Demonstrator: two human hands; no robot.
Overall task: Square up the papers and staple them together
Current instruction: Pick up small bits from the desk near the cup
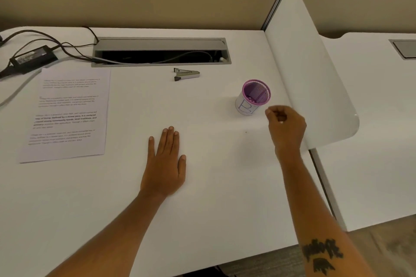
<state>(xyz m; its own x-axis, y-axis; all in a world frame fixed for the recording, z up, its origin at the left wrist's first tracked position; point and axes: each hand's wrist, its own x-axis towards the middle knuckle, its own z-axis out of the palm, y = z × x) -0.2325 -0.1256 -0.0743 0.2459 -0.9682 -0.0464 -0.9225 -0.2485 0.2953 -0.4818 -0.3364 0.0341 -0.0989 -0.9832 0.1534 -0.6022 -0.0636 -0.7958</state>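
A purple mesh cup [254, 96] with a paper label stands upright on the white desk [213, 186]; small things lie in its bottom, too blurred to name. The papers [67, 114] lie flat at the far left, long axis running away from the person, text upright to them, and the stapler [186, 74] lies mid-desk with its long axis left to right, jaws apart and pointing left. The left hand [165, 164] rests flat, fingers released, while the right hand [286, 127] hangs just beside the cup, fingers curled loosely around nothing visible.

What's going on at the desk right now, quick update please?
Left hand flat on desk, empty. Right hand loosely closed beside purple cup. Papers and stapler untouched. Nothing in the way.
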